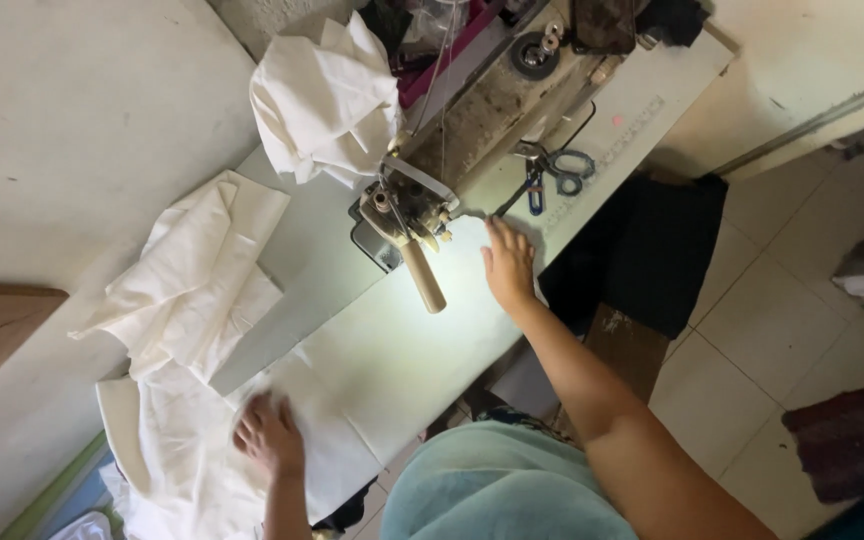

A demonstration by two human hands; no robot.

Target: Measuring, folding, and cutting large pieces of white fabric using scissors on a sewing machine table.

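**Two hands at the sewing table**

Fingers (270, 425) of the left hand (270, 437) lie spread and flat on the white cloth (192, 450), pressing it down rather than gripping it — nothing is pinched between them. The right hand (508, 266) reaches out along the table (392, 360), its fingers extended and released, the tips resting on the lit tabletop just beside the foot of the sewing machine (472, 110); it holds nothing.

This cloth sits at the near left end of the table, partly spilling over the edge toward the person's lap. It looks thin, light and limp: it folds and rumples freely, so it should slide easily on the smooth surface and would need a flat palm or a pinch at an edge or corner to steer it. Its long run seems to go from the near left corner toward the machine's needle area, though the folds make the true outline hard to read.

Another folded white piece (202, 270) lies farther along the left side, and a bunched white heap (327, 100) rests behind the machine head. Blue-handled scissors (557, 172) lie on the table to the right of the machine, near the right hand but apart from it. A dark fabric (652, 250) hangs off the table's right edge above the tiled floor (772, 330).
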